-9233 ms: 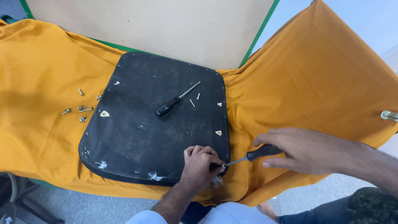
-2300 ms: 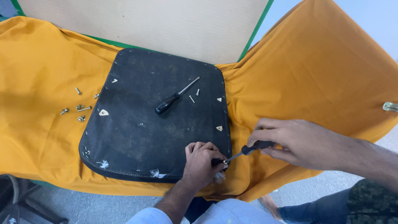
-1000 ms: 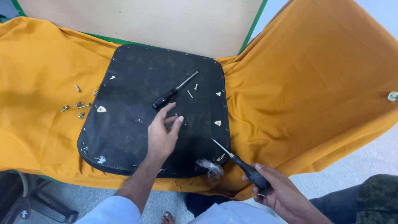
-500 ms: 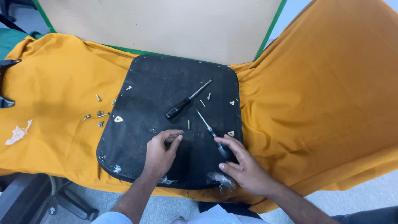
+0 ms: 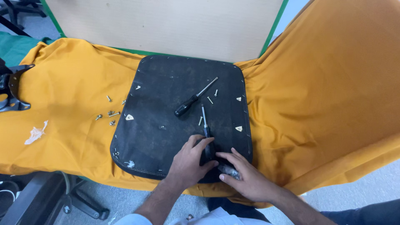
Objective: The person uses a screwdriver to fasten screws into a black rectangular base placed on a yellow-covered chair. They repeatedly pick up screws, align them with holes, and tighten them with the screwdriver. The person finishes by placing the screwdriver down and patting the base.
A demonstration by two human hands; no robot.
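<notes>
1. Nearest you, both hands meet at the near edge of the black seat panel [image 5: 166, 125]. Your left hand [image 5: 188, 162] curls loosely over the dark handle of a screwdriver [image 5: 207, 146], thumb and fingers against it. Your right hand [image 5: 246, 179] lies mostly flat just beside it, fingers stretched toward the same handle, over a small greyish scrap I cannot make out clearly.

2. That screwdriver lies on the panel with its thin shaft pointing away from you. Judging by its build, it is light and rigid. The thick handle is the place to hold; the shaft is narrow, smooth metal and would likely slip.

3. The panel looks stiff and flat, with a dusty fabric skin and staples along its rim. It probably needs gripping at two edges rather than one corner.

4. Farther on, a second screwdriver [image 5: 193, 100] rests diagonally mid-panel, with a few loose screws [image 5: 210, 100] beside it. They are small and likely to roll.

5. To the left, more screws [image 5: 109, 112] sit on the orange cloth [image 5: 333, 104], which is soft and wrinkled, so small parts could hide in its folds.

6. Farthest off, the cloth-draped table meets a pale board [image 5: 166, 25] with a green edge.
</notes>
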